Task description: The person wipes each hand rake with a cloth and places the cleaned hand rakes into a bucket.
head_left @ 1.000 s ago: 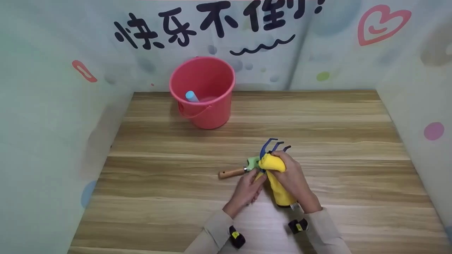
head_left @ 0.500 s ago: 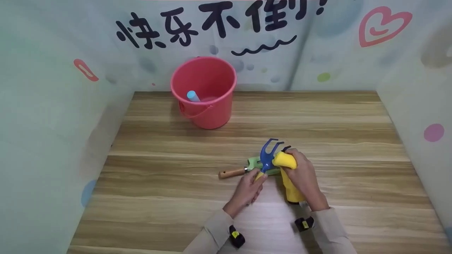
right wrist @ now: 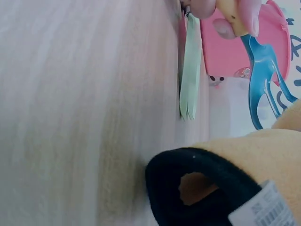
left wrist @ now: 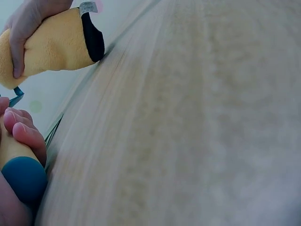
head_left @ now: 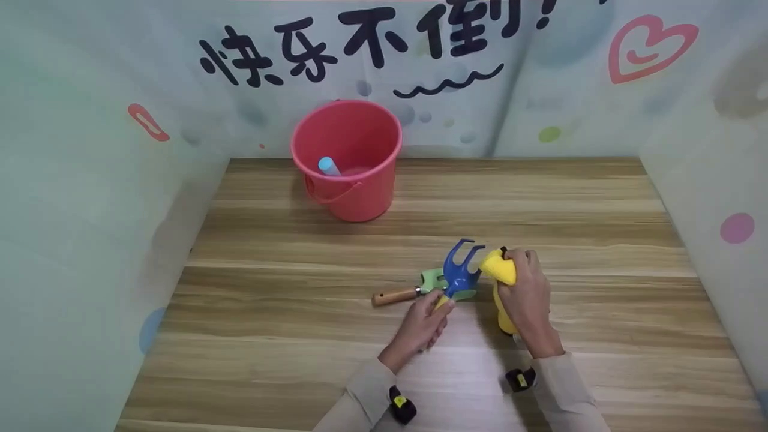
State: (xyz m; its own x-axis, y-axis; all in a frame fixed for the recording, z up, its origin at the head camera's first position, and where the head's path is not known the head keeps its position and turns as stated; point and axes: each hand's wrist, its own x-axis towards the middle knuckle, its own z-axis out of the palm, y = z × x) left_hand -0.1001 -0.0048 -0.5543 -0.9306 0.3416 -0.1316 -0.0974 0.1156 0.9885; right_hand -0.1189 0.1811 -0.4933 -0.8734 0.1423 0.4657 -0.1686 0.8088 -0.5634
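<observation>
The left grip (head_left: 423,323) was clamped on a blue rake (head_left: 460,278), the right grip (head_left: 529,298) on a yellow plush piece (head_left: 499,267).
The yellow plush piece was at the rake's 3 o'clock; behind the rake, a green tool (head_left: 431,279) lay on the worktop (head_left: 606,276); a pink bucket (head_left: 363,201) stood at the left grip's 11 o'clock.

From my end I count two hands, one left hand (head_left: 423,324) and one right hand (head_left: 528,297), plus two light sleeves (head_left: 369,387) and two black wrist units (head_left: 402,405). I get one blue hand rake (head_left: 459,281), one green-headed tool (head_left: 396,296), one yellow plush item (head_left: 498,268) and one white tag (left wrist: 88,7). Also one reddish-pink bucket (head_left: 375,198), one blue-ended stick (head_left: 327,166) inside it, one wooden tabletop (head_left: 288,360), one heart drawing (head_left: 642,59).
</observation>
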